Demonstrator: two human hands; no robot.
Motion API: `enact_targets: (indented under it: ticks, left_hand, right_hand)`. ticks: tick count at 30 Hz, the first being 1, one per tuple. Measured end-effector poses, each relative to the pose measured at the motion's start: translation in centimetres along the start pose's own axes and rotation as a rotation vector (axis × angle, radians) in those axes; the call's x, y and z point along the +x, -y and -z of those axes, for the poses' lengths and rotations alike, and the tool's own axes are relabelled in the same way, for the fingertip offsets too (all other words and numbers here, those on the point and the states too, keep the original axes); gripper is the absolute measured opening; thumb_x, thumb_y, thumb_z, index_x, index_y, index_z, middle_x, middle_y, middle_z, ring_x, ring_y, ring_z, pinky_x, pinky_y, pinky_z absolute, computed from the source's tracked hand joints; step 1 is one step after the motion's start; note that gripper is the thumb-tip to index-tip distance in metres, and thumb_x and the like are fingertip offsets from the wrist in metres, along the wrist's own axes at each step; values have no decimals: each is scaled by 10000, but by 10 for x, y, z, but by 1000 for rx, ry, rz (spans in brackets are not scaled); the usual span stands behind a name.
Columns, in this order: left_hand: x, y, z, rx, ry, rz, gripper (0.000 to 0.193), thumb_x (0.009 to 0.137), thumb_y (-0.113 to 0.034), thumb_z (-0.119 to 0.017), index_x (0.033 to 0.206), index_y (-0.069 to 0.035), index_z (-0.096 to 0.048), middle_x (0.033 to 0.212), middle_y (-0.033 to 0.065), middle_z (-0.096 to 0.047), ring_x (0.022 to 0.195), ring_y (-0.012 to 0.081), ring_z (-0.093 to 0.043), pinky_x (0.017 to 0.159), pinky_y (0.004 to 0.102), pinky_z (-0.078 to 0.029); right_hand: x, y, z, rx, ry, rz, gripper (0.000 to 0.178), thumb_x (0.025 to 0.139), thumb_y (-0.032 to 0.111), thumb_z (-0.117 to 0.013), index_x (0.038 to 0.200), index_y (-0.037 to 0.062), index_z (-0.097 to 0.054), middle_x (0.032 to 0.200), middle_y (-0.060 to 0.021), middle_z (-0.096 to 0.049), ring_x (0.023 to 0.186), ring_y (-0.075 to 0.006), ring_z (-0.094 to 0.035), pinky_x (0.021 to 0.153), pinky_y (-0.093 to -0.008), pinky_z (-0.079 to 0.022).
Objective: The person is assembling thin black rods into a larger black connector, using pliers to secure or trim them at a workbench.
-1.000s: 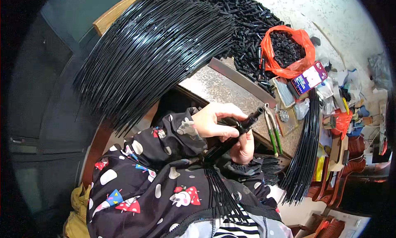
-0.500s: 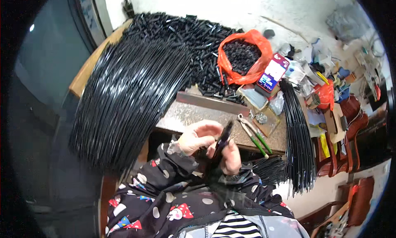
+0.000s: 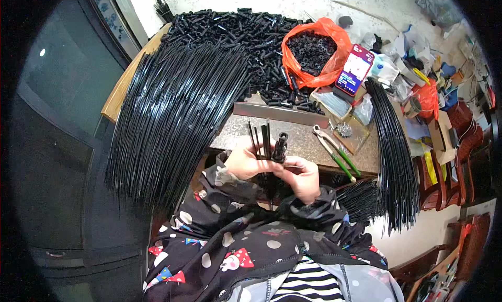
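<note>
"Gripping what, those two hands?"

"The left hand is closed around some thin black rods, whose tips poke up above its fingers. A thicker black tube stands nearly upright just beside them, between the hands. The right hand has its thumb and fingers at the tube's base, but I cannot tell whether it grips or only touches."

"And where is all that?"

"At the near edge of the table, in front of the dark jacket. The fingers hide the lower part of what is held."

"Anything between the hands and the far side?"

"A flat metal bar, lying along the near border of a big heap of black tubes. A red plastic bag full of small black pieces sits at the heap's right end, with a lit phone close beside it."

"What flanks the hands?"

"On the left, a broad spread of long black rods overhangs the edge. On the right, green-handled pliers lie near some small silvery bits, and past them hangs a narrower rod bundle."
</note>
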State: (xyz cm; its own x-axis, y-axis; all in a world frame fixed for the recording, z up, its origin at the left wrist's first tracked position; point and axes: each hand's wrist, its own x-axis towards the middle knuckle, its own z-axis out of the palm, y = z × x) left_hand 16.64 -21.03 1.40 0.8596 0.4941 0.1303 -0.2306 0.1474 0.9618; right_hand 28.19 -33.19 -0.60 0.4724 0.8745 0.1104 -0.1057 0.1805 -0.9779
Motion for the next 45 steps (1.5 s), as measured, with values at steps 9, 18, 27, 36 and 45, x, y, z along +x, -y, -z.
enact_targets:
  ticks: [9,18,27,36,45]
  left_hand:
    - [2,14,18,35,249,-83,339,587,2,-722,903,-2,-600,785,59,-609,754,134,-563,671,270,-446]
    - [-4,9,9,24,-74,-18,304,682,-34,-661,965,21,-567,849,63,-613,788,142,-579,727,284,-462]
    - [-9,6,5,26,-94,-79,285,687,-45,-684,945,16,-578,832,52,-613,768,119,-571,700,258,-458]
    - [-13,12,13,4,95,-57,392,627,-2,-728,984,3,-566,866,30,-597,806,117,-557,721,273,-438]
    - [-9,18,-6,754,-64,-197,372,675,-27,-612,1006,0,-444,901,143,-494,842,311,-499,771,344,-400]
  right_hand:
    - [17,0,8,128,375,-176,142,668,-4,-694,733,29,-572,705,11,-574,655,-50,-512,617,-197,-422]
    - [-3,-1,-29,-313,-186,189,136,706,64,-687,755,-3,-579,625,-42,-573,580,-60,-511,551,-215,-430]
    - [24,-6,0,147,185,-137,140,672,-29,-680,758,13,-577,745,-13,-592,688,-82,-547,632,-228,-452]
    - [28,-6,13,124,389,-205,179,633,-55,-686,695,31,-542,699,12,-544,650,-66,-520,617,-223,-441]
    - [11,-8,-9,-88,-77,93,189,684,-24,-660,840,20,-563,758,-19,-557,690,-84,-540,641,-214,-438]
